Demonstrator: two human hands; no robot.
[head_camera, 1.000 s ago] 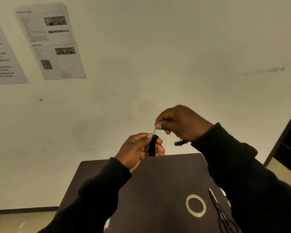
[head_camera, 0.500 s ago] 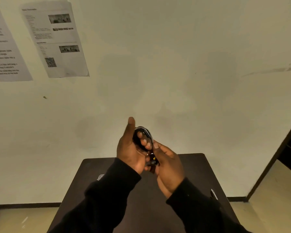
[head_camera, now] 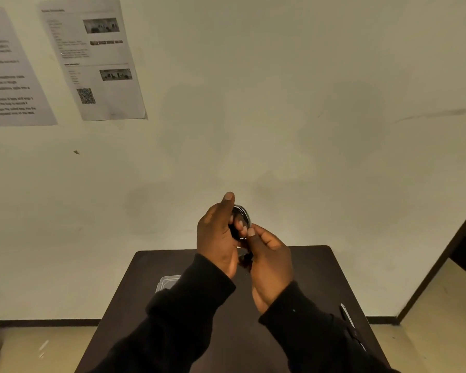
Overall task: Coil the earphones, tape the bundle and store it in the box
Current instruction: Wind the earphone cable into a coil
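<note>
Compared with half a second back, I see almost no change: both hands stay pressed together over the table, and the view has only drifted slightly. A second ago the right hand was raised higher, pinching a strand, and a tape ring lay at five o'clock on the table; that ring is out of view at this moment.

My left hand [head_camera: 218, 238] is curled around the coiled earphones [head_camera: 242, 217], thumb pointing to twelve o'clock, fingers wrapped through the loop. The right hand [head_camera: 271, 262] is closed against the coil's lower end, index fingertip touching the loop; what it pinches there is hidden.

The dark table [head_camera: 318, 270] fills the six o'clock area. A clear box [head_camera: 167, 282] sits on it at eight o'clock from the hands, partly behind the left sleeve. Scissors [head_camera: 348, 317] lie near the table's right edge. Two printed sheets [head_camera: 97, 60] hang on the pale wall at ten o'clock.
</note>
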